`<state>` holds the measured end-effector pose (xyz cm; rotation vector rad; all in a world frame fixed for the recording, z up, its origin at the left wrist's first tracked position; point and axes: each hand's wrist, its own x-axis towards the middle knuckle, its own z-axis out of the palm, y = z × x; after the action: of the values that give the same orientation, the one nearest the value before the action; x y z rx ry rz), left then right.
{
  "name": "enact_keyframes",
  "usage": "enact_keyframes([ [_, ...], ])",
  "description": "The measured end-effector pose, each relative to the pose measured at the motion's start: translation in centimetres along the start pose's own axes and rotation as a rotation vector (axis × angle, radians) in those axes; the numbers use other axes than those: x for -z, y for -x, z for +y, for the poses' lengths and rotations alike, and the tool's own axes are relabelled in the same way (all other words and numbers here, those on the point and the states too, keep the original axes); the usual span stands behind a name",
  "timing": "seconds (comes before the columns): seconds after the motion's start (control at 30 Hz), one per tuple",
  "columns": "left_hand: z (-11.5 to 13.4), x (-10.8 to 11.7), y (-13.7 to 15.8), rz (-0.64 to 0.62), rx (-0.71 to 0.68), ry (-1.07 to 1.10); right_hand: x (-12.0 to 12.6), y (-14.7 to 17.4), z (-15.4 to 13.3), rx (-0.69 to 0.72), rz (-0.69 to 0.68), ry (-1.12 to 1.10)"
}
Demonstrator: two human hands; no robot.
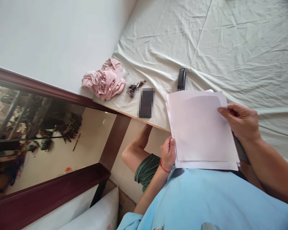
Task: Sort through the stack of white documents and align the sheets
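Note:
Several sheets of white paper [201,131], loosely stacked with edges slightly out of line, are held up in front of my blue shirt. My left hand [168,152] grips the lower left edge, with a red string around its wrist. At the upper right edge, my right hand [245,123] pinches the sheets between thumb and fingers. Just beyond the top of the paper lies a black object that looks like a stapler [181,78], its near end hidden by the sheets.
Pale cloth [230,48] with wrinkles covers the bed-like surface. Near its left corner lie crumpled pink fabric [105,81], a bunch of keys [132,90] and a dark, pixelated rectangle [146,103]. A mirror [91,134] in a dark red frame stands left, above a white sack [98,210].

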<state>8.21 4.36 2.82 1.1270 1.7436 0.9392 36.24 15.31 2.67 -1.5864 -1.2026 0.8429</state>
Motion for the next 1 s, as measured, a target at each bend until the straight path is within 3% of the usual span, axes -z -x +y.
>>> enact_keyframes([
  [0.17, 0.2, 0.0, 0.0, -0.014, -0.002, -0.087, -0.2, 0.0, 0.4, 0.004, 0.009, -0.005],
  [0.67, 0.0, -0.2, -0.3, -0.023, 0.005, -0.087, -0.4, 0.0, -0.2, -0.064, 0.019, -0.024],
  [0.83, -0.6, -0.6, -0.1, -0.009, 0.027, -0.062, -0.3, -0.1, -0.1, 0.06, 0.089, 0.161],
  [1.0, -0.6, -0.8, 0.1, -0.02, 0.027, -0.005, 0.0, 0.3, -0.7, -0.005, 0.049, 0.056],
])
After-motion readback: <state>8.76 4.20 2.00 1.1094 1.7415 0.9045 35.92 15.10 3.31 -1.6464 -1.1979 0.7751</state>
